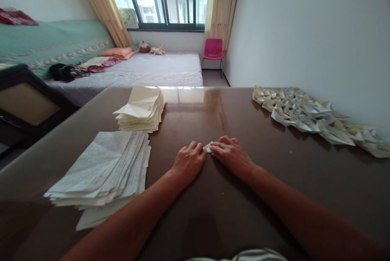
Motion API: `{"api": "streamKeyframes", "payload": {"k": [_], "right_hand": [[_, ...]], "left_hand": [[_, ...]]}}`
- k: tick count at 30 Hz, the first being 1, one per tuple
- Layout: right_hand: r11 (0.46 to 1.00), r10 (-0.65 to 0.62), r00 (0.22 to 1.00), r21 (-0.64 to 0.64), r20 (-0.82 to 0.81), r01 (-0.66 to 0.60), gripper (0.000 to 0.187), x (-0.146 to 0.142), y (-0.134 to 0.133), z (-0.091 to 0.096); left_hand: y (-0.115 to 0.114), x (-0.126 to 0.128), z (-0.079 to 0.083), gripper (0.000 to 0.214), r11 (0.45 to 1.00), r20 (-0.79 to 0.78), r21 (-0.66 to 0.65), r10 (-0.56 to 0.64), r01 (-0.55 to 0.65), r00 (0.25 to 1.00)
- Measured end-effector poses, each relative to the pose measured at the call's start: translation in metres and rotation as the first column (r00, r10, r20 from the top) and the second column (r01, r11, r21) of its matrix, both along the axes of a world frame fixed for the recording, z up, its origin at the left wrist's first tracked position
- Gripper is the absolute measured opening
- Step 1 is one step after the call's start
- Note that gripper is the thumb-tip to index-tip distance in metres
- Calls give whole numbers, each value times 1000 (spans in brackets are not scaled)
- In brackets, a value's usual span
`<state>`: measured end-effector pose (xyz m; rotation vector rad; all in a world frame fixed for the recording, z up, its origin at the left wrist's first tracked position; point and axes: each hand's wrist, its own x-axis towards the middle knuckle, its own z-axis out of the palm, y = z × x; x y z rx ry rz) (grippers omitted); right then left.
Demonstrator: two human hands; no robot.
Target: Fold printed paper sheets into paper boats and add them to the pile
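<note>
My left hand [189,160] and my right hand [230,153] rest side by side on the brown table [219,196], fingers curled and pressed down on a small folded piece of white paper [209,147]. Only a corner of that paper shows between the two hands; the rest is hidden under my fingers. To the left lies a fanned stack of printed sheets [103,171]. Behind it sits a pile of partly folded papers [141,110].
Several finished folded paper shapes [313,119] lie in a row along the table's right side by the white wall. Beyond the table are a bed [152,70], a pink chair [213,50] and a window. A dark cabinet [24,98] stands at left.
</note>
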<state>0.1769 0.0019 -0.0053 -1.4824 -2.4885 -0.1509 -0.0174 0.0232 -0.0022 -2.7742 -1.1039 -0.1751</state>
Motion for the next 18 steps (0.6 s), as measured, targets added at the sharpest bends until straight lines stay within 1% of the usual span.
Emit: {"api": "streamKeyframes", "payload": {"k": [4, 8, 12, 14, 18], "right_hand": [[998, 60, 998, 10, -2, -60, 26, 4, 7, -6], [995, 97, 993, -8, -63, -98, 27, 7, 8, -9], [995, 94, 993, -14, -67, -95, 28, 8, 7, -9], [997, 75, 995, -5, -61, -76, 30, 7, 6, -8], [999, 55, 997, 6, -46, -54, 31, 5, 5, -8]], "left_hand": [[4, -3, -3, 21, 1000, 92, -18, -1, 2, 996], [6, -4, -7, 28, 997, 203, -76, -3, 19, 979], [6, -1, -12, 34, 988, 347, -132, -26, 76, 937], [6, -1, -14, 36, 986, 392, -139, -31, 93, 919], [10, -2, -18, 37, 988, 416, -147, 17, 49, 909]]}}
